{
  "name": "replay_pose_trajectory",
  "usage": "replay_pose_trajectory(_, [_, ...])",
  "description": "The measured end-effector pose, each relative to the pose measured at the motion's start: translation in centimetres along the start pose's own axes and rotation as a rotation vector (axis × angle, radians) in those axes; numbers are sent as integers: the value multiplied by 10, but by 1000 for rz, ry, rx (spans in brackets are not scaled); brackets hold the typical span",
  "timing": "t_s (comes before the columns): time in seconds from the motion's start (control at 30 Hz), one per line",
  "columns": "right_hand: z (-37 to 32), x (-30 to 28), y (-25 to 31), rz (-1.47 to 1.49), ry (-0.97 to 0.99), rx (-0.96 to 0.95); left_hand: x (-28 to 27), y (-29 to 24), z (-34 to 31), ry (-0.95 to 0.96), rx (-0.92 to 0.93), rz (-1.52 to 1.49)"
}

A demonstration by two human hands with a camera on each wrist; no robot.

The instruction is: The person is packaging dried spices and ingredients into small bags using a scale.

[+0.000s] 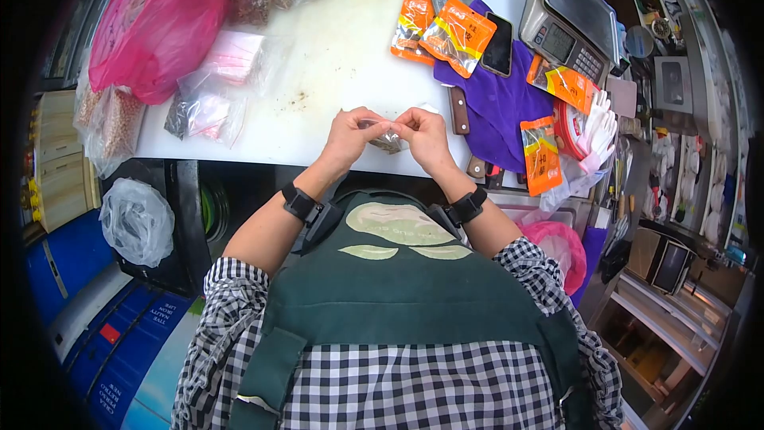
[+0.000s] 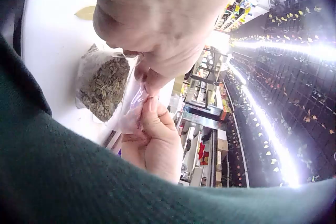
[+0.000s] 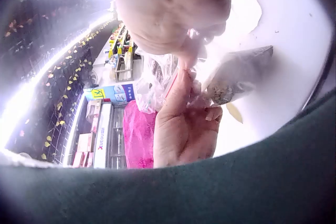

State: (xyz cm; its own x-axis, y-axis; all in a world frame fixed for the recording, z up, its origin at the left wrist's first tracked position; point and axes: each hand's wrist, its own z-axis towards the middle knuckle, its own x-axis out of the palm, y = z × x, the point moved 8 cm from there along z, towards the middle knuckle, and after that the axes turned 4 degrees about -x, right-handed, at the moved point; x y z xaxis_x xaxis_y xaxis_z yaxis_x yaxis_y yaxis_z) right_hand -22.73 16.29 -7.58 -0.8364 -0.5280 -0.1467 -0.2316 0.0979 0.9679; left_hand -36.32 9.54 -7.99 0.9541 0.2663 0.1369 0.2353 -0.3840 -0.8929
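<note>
A small clear bag of dried, seed-like greenish-brown pieces (image 2: 106, 88) hangs at the white table's front edge. Its top is pinched between thumb and fingers of the left hand (image 1: 348, 137) and of the right hand (image 1: 425, 140), whose thumbs nearly meet. In the left wrist view the left hand (image 2: 163, 14) is close to the camera, and the right hand (image 2: 160, 148) grips the bag's mouth opposite. The right wrist view has the right hand (image 3: 173, 11) above, the left hand (image 3: 186, 134) below, and the bag (image 3: 236, 77) beside them.
Left on the table are a pink bag (image 1: 163, 24) and clear bags (image 1: 211, 107). To the right lie orange packets (image 1: 460, 36), a phone (image 1: 498, 44), a purple cloth (image 1: 501, 111), a knife handle (image 1: 459, 111) and a scale (image 1: 559, 42). Crumbs (image 1: 299, 99) dot the white surface.
</note>
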Motion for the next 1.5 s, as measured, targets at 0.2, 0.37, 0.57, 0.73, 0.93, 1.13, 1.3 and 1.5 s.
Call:
replay_pose_trajectory(0.2, [-5, 0, 0, -65, 0, 17, -4, 7, -2, -98, -15, 0])
replay_pose_trajectory(0.37, [-9, -4, -1, -112, 19, -8, -6, 12, -2, -146, -34, -33])
replay_pose_trajectory(0.57, [-15, -17, 3, -188, 5, -31, -13, 10, -3, -229, 4, -78])
replay_pose_trajectory(0.73, [-19, -29, -3, -190, 63, 31, -24, 5, -2, -201, 96, -82])
replay_pose_trajectory(0.93, [-8, -4, 50, -400, 57, -402, -19, -5, -5, -178, 150, 41])
replay_pose_trajectory(1.13, [-4, 16, 63, -504, 76, -497, -19, -2, -2, -214, 202, 75])
replay_pose_trajectory(1.3, [-11, 18, 56, -524, 135, -477, -15, 8, -2, -219, 109, 72])
replay_pose_trajectory(1.5, [-18, 9, 53, -568, 149, -485, -14, 2, -2, -297, 100, 28])
